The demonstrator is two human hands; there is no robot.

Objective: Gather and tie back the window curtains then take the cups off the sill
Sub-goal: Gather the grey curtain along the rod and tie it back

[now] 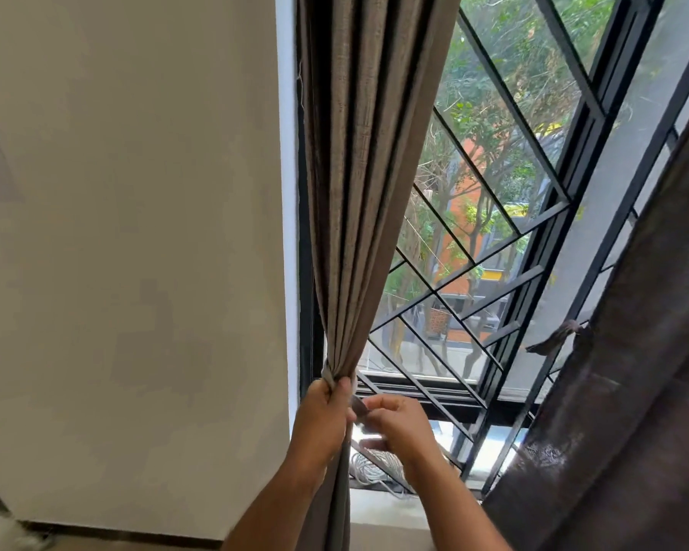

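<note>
The left brown curtain [359,184] hangs bunched into tight folds beside the window's left edge. My left hand [323,415] is clenched around the gathered fabric at its narrowest part, where a pale tie band [328,376] wraps it. Just to the right, my right hand [398,425] pinches the loose end of that tie strip [359,407]. The right curtain [629,411], darker, hangs at the frame's right side with a knotted tie [561,336] on it. No cups show on the sill [382,507].
A black metal window grille [506,248] with diagonal bars covers the glass. A coil of white cable [374,467] lies on the sill behind my right hand. A plain cream wall [136,252] fills the left.
</note>
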